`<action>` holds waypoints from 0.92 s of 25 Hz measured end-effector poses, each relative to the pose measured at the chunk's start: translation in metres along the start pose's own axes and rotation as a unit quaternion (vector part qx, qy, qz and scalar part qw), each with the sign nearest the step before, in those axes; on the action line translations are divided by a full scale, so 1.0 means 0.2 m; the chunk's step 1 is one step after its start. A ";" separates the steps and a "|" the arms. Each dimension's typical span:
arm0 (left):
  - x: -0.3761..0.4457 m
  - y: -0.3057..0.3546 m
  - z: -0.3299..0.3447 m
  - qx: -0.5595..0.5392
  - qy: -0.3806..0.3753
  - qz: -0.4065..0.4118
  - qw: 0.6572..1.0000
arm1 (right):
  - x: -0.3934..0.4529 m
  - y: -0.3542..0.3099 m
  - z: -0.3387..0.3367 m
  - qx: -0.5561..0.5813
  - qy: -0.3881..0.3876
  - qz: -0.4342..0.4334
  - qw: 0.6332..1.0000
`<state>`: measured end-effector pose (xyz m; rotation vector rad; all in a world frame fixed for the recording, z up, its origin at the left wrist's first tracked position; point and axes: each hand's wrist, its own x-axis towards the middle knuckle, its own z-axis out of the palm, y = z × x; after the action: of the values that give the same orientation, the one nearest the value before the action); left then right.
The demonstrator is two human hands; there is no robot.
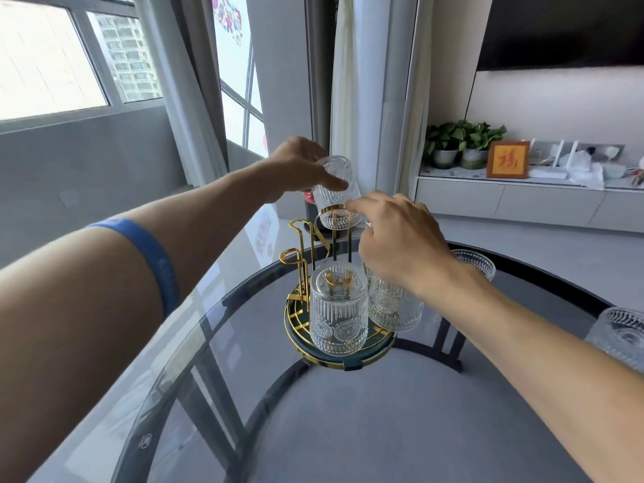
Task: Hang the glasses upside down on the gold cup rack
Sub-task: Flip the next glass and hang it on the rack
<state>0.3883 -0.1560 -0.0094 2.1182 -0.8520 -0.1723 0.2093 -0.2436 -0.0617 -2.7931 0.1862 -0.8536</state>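
The gold cup rack [298,273] stands on a round glass table [216,343], on a dark round base with a gold rim. Two ribbed clear glasses hang on it upside down: one at the front [338,308], one at the right [393,305], partly behind my right wrist. My left hand [299,169] grips a third ribbed glass [336,190], upside down and tilted, its mouth just above the rack's top gold handle loop [331,210]. My right hand [397,238] pinches that loop beside the glass's rim.
Two more ribbed glasses stand upright on the table: one behind my right forearm [477,263], one at the right edge [623,329]. Behind is a low cabinet [522,200] with potted plants [460,141] and a framed picture [508,159]. Windows and curtains are on the left.
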 end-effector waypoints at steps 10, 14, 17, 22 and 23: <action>0.00 -0.08 0.15 0.100 -0.082 -0.006 0.992 | 0.00 0.01 -0.02 0.019 -0.011 -0.010 1.000; -0.02 -0.09 0.16 0.077 -0.113 -0.022 0.990 | 0.00 0.01 -0.01 0.030 -0.020 -0.011 0.999; -0.09 -0.04 0.07 0.022 -0.043 -0.040 0.998 | -0.01 0.03 -0.01 0.026 -0.034 -0.011 0.999; -0.40 0.07 -0.04 -0.069 0.096 0.003 0.993 | -0.16 0.08 -0.04 0.046 -0.133 0.029 0.990; -0.50 0.10 -0.01 -0.075 0.092 0.020 0.993 | -0.24 0.09 -0.07 0.058 -0.112 0.036 0.991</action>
<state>0.3026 -0.1017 -0.0094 1.9413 -0.7484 -0.0183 0.1605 -0.2545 -0.0813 -2.7276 0.1930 -0.5104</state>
